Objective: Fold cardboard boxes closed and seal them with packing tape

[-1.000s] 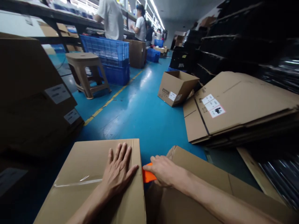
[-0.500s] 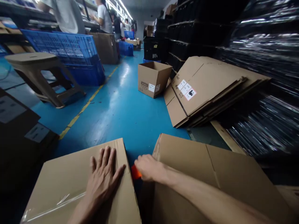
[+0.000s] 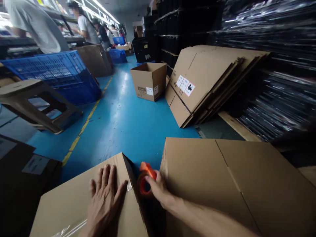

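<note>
My left hand [image 3: 105, 194] lies flat, fingers spread, on top of a cardboard box [image 3: 66, 194]. Clear packing tape [image 3: 74, 228] runs across the near part of that top, and a small shiny piece of tape shows by my thumb at the right edge. Between this box and a large carton [image 3: 209, 171] on the right, my right hand [image 3: 158, 187] grips an orange tape dispenser [image 3: 143, 181] with a tape roll in it. The dispenser is close beside the box's right side; whether it touches the side I cannot tell.
An open cardboard box [image 3: 148, 80] stands on the blue floor ahead, beside leaning flattened cartons [image 3: 197, 82]. Wrapped black stacks [image 3: 266, 65] line the right. At left are a stool [image 3: 37, 102], blue crates [image 3: 61, 75] and dark labelled boxes [image 3: 24, 168]. Several people work farther back.
My right hand has turned and lifted slightly, bringing the tape dispenser into fuller view. A shiny bit of tape now shows at the box's right edge. The camera view has tilted and shifted.
</note>
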The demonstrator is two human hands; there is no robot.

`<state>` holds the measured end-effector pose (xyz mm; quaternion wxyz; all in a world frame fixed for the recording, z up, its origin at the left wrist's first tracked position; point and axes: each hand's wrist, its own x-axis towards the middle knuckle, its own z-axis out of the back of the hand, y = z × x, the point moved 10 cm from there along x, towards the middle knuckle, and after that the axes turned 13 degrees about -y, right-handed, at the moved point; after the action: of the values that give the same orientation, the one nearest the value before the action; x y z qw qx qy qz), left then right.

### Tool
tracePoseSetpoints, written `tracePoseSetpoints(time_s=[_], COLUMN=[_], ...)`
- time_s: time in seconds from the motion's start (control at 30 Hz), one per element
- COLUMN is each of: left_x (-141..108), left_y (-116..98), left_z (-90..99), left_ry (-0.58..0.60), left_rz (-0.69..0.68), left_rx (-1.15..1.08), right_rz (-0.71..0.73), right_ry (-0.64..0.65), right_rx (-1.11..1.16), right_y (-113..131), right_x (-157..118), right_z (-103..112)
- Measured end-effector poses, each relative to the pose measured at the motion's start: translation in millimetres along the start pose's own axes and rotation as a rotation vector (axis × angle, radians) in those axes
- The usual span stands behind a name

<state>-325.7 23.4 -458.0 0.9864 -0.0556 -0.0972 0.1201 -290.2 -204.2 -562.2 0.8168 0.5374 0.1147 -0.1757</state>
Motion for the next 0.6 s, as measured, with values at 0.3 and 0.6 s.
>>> tracePoseSetpoints(time_s=[0.3, 0.6], left_x=[-5, -72], left_y=[-9, 166], left_z=[3.2, 109.4], left_ry=[-0.013, -0.460], left_rz=[0.042, 0.627], left_rx=[-0.098, -0.197], right_rz=[-0.057, 1.118], right_ry=[0.006, 0.095], right_rx=[0.077, -0.258], right_y=[23, 176], right_x=[-3, -84], right_z=[18, 10])
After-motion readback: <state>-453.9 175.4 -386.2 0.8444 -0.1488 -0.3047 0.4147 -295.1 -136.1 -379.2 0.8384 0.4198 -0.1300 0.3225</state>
